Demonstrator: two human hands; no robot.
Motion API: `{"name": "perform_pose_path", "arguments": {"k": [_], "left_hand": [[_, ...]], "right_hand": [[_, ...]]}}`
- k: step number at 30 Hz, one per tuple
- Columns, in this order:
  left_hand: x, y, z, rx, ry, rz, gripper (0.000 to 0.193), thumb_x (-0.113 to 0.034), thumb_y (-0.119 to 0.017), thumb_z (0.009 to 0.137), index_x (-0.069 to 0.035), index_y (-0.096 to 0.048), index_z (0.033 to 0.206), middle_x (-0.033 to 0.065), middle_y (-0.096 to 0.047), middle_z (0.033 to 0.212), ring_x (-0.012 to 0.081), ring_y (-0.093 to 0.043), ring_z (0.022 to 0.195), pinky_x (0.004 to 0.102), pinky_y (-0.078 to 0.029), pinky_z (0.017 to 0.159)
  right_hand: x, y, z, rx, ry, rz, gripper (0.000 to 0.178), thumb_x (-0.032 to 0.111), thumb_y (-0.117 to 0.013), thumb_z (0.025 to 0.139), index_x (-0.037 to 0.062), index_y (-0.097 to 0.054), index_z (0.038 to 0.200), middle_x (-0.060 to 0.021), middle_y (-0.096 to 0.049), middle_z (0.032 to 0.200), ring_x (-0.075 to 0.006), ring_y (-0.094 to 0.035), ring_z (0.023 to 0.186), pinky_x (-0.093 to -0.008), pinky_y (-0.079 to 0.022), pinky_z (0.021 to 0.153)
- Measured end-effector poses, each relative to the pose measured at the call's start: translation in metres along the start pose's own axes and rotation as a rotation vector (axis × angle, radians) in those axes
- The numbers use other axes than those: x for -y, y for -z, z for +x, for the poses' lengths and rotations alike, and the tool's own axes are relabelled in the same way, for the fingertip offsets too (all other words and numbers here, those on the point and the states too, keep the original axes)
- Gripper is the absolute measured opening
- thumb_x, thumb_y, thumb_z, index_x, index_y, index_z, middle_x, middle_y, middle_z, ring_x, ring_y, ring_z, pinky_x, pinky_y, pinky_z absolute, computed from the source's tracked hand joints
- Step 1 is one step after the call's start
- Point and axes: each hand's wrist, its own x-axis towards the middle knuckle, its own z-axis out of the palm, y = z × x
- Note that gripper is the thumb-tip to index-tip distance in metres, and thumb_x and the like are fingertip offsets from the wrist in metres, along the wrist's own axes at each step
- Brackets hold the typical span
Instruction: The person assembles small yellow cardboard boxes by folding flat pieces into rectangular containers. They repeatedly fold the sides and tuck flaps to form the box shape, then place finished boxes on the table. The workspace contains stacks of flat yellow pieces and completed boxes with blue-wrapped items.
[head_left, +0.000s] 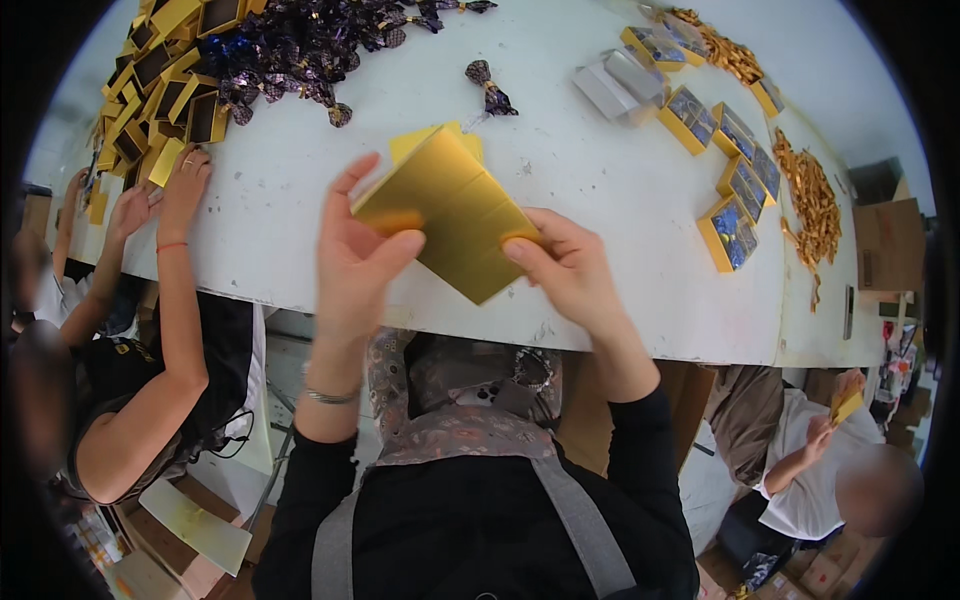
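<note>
In front of my chest, my right hand grips the lower right side of a flat, shiny gold cardboard piece with faint creases, its thumb pressed on the front face. The piece is tilted above the table. At its left corner is my left hand, fingers stretched and apart, thumb passing in front of the gold face; the motion slightly blurs it. Just behind the cardboard lies a yellow piece, mostly hidden. Farther back, one dark twist-wrapped candy lies alone on the white table.
Dark wrapped candies and open gold boxes are heaped at the back left, where a co-worker's hand reaches in. Filled gold boxes, clear plastic covers and gold-wrapped pieces lie right. Another person sits lower right.
</note>
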Motion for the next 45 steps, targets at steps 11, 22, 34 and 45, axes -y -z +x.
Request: {"name": "perform_pose_path", "arguments": {"k": [11, 22, 34, 45], "left_hand": [[0.011, -0.011, -0.036, 0.192, 0.19, 0.205, 0.026, -0.006, -0.055, 0.091, 0.003, -0.051, 0.115, 0.0068, -0.061, 0.106, 0.0109, -0.057, 0.096, 0.0265, -0.047, 0.084], [0.02, -0.007, -0.043, 0.208, 0.411, -0.135, 0.035, -0.011, -0.062, 0.088, 0.002, -0.052, 0.119, 0.008, -0.061, 0.111, 0.0136, -0.058, 0.099, 0.0281, -0.046, 0.088], [0.036, 0.003, -0.061, 0.383, 0.482, -0.51, 0.039, -0.015, -0.067, 0.085, 0.002, -0.053, 0.117, 0.011, -0.061, 0.112, 0.0168, -0.06, 0.098, 0.033, -0.05, 0.083], [0.033, 0.004, -0.076, 0.77, 0.485, -0.3, 0.028, -0.018, -0.075, 0.079, -0.004, -0.054, 0.093, 0.008, -0.057, 0.099, 0.0172, -0.055, 0.093, 0.0299, -0.043, 0.083]], "right_hand": [[-0.01, 0.016, -0.049, -0.053, 0.036, 0.342, 0.05, 0.005, -0.066, 0.082, -0.0034, -0.048, 0.128, -0.0075, -0.061, 0.112, -0.0146, -0.06, 0.096, -0.0277, -0.05, 0.081], [-0.017, -0.01, -0.064, -0.151, -0.003, 0.111, 0.028, 0.019, -0.069, 0.085, -0.0004, -0.061, 0.104, -0.0008, -0.061, 0.077, -0.0045, -0.051, 0.059, -0.0197, -0.042, 0.05], [-0.025, -0.01, -0.065, 0.262, -0.097, 0.598, 0.031, 0.02, -0.073, 0.08, -0.0003, -0.061, 0.101, -0.0055, -0.062, 0.081, -0.009, -0.053, 0.058, -0.0218, -0.043, 0.047], [-0.046, -0.018, -0.087, 0.601, -0.444, 0.627, 0.031, 0.009, -0.074, 0.077, 0.0001, -0.061, 0.103, -0.0068, -0.065, 0.085, -0.01, -0.058, 0.061, -0.022, -0.047, 0.051]]}}
